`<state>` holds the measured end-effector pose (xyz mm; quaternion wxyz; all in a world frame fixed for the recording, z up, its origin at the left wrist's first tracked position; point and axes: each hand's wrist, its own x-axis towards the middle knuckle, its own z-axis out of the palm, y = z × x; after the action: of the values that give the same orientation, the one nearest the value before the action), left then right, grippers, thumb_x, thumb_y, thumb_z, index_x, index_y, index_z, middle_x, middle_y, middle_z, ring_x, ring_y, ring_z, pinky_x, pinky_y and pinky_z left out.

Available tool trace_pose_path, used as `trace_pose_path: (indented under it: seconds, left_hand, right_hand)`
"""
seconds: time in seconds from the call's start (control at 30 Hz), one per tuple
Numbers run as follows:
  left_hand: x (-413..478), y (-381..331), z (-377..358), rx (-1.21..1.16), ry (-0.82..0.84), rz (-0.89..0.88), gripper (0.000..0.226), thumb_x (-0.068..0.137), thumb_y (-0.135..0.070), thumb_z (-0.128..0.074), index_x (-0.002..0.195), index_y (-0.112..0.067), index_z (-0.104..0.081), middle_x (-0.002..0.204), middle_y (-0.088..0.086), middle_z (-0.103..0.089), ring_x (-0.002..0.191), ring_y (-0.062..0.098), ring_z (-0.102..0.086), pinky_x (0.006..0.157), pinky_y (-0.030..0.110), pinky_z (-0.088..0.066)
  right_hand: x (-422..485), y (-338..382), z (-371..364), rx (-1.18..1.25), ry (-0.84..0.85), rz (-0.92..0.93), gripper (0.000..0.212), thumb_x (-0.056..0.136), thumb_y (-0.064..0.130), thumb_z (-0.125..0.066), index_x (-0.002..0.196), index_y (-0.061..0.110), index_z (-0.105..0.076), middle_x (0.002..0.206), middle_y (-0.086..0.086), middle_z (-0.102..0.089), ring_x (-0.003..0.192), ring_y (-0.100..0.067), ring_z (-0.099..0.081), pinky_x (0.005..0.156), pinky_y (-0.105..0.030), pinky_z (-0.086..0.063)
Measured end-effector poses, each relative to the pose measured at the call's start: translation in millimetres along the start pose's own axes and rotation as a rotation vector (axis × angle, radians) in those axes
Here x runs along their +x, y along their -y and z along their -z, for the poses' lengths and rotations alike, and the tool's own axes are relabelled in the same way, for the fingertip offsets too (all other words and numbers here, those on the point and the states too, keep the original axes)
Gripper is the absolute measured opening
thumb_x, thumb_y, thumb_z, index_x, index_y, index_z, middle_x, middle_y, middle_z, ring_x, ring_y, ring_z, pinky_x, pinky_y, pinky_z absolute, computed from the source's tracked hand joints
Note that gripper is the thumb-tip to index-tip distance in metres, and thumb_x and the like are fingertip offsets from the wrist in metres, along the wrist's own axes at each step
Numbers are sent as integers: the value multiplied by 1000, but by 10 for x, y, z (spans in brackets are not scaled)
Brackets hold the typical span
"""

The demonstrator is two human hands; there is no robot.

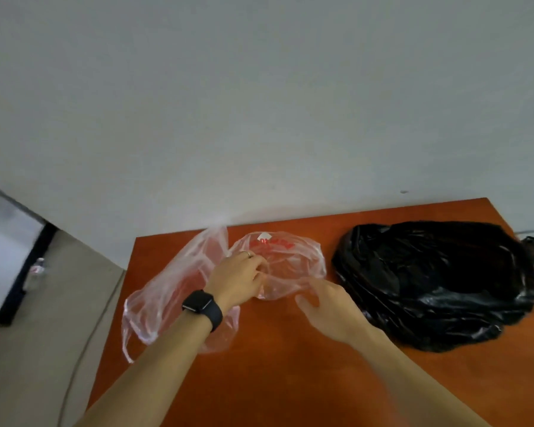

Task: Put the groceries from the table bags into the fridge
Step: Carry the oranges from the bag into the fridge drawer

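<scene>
Left hand (238, 277) grips the red-printed clear bag (293, 260) at the far table (290, 380) edge; right hand (327, 306) hovers, fingers loose. Tugging may tear it.

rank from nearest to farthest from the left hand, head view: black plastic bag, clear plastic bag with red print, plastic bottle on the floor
1. clear plastic bag with red print: the left hand grips it, mid table.
2. black plastic bag: on the table's right side.
3. plastic bottle: on the floor, far left.
</scene>
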<state>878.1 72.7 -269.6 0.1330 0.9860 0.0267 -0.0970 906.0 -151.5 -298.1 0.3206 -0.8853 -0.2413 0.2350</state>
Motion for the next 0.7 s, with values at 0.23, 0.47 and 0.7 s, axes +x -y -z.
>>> trace_pose_path:
  seconds: [0.23,0.47,0.7]
  left_hand:
    - [1071,406,-374,169,223,-142,37,93,-3,-52,115,-26,-70,116,-1,-70,107,24,-64,95,43,-51]
    - [1380,708,-584,436,371,-201,19,94,-17,-57,103,-20,-74,111,4,-68,110,28,-59,76,37,-46]
    - [1420,987,-725,481,490,-166,49,93,-27,-63,140,-24,-49,149,6,-44,143,29,-31,109,42,-38]
  right_hand:
    - [1126,127,-515,30,27,-169,30,103,34,-40,123,21,-58,111,4,-70,91,-13,-67,80,-32,-56]
    - [1565,109,-907,49,73,-275,28,102,33,-40,122,22,-56,107,-1,-70,91,-24,-68,79,-43,-57]
    - [1663,112,-1012,-30,335,-331,83,71,76,-50,143,36,-38,128,3,-61,111,-26,-63,95,-44,-53]
